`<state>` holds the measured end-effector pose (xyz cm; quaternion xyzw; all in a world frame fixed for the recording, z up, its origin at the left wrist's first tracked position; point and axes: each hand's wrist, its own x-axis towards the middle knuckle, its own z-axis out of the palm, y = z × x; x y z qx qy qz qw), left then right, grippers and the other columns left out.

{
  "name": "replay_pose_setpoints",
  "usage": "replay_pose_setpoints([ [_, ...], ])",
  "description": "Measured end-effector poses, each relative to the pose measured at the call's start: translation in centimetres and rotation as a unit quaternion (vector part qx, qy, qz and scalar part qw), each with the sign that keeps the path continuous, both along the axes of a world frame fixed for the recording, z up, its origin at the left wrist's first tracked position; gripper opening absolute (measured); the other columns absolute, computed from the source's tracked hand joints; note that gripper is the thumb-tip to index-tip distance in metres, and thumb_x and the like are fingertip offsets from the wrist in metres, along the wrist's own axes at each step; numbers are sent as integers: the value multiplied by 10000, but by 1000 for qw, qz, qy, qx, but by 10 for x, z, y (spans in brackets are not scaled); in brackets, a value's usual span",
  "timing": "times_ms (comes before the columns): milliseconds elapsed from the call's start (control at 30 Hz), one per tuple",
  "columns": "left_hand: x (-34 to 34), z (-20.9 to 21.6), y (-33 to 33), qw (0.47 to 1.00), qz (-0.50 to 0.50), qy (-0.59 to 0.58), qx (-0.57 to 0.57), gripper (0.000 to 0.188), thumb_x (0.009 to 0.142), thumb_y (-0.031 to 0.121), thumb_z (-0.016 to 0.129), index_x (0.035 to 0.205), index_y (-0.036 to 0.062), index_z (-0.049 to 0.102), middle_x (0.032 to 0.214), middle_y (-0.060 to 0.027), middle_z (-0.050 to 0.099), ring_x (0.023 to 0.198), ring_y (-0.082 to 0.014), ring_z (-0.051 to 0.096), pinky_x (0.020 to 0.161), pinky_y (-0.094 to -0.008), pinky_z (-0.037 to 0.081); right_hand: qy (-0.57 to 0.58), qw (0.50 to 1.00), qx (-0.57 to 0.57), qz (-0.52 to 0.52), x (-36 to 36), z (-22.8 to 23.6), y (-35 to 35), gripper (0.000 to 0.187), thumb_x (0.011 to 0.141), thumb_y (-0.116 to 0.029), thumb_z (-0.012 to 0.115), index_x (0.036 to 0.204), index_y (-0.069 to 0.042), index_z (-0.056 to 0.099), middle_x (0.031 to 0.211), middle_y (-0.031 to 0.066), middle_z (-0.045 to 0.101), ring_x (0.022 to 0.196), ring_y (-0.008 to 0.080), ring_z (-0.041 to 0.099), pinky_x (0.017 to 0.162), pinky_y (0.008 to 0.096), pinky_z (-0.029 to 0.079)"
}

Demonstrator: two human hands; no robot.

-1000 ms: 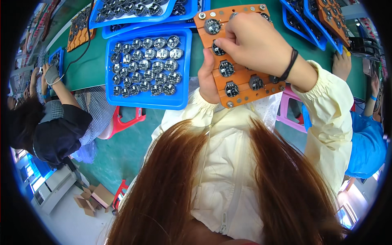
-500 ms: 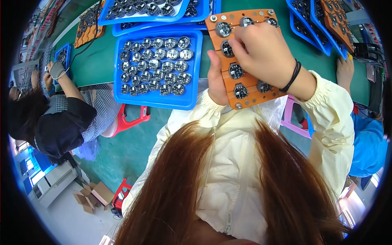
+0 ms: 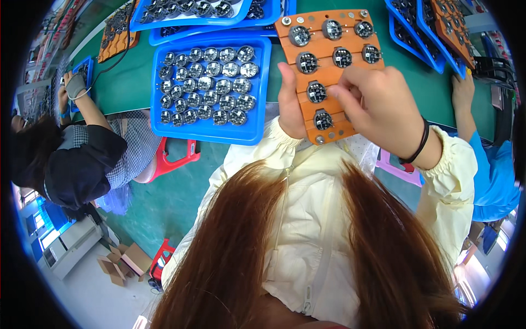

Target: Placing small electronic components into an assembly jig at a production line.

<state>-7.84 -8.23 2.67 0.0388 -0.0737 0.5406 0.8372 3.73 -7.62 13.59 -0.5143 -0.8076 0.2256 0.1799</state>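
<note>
An orange board (image 3: 324,75) with round sockets is tilted up in front of my chest. Several of its sockets hold small round circuit modules (image 3: 342,57), black and silver with short pins. My left hand (image 3: 290,104) grips the board by its lower left edge, thumb up along the side and fingers hidden behind it. Over the board's lower right part is my right hand (image 3: 375,107), its fingers curled in and the thumb beside a module in the left column. Whatever those fingertips may hold is hidden, as are the sockets beneath them.
Left of the board, a blue tray (image 3: 208,135) holds rows of similar modules. More blue trays (image 3: 192,21) are stacked behind it, and others (image 3: 408,41) stand at the right with another orange board (image 3: 452,24). Co-workers sit on both sides; a red stool (image 3: 178,156) is at the left.
My right hand has moved down and right across the board, uncovering modules in its upper and middle rows. My left hand keeps its hold on the board.
</note>
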Motion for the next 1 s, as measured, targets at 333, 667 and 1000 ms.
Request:
replay_pose_setpoints([
  [333, 6, -2, 3, 998, 26, 47, -40, 784, 855, 659, 318, 1348, 50, 301, 1289, -148, 443, 1101, -277, 506, 907, -402, 448, -22, 999, -25, 20, -1, -15, 3, 227, 763, -150, 608, 624, 27, 576, 578, 200, 568, 549, 360, 582, 523, 423, 478],
  [667, 8, 0, 8, 982, 23, 185, -38, 662, 897, 548, 372, 1333, 54, 314, 1257, -146, 461, 1088, -262, 510, 904, -394, 450, -32, 999, -17, 6, 3, -20, 6, 182, 728, -93, 570, 580, 14, 566, 549, 194, 557, 507, 355, 576, 491, 427, 471],
  [1000, 8, 2, 8, 982, 13, 186, 9, 668, 889, 538, 398, 1342, 56, 301, 1280, -156, 439, 1122, -278, 490, 926, -409, 436, 24, 991, 131, 9, 7, -29, -7, 166, 742, -67, 565, 612, -42, 465, 492, 108, 517, 420, 271, 535, 398, 353, 430],
])
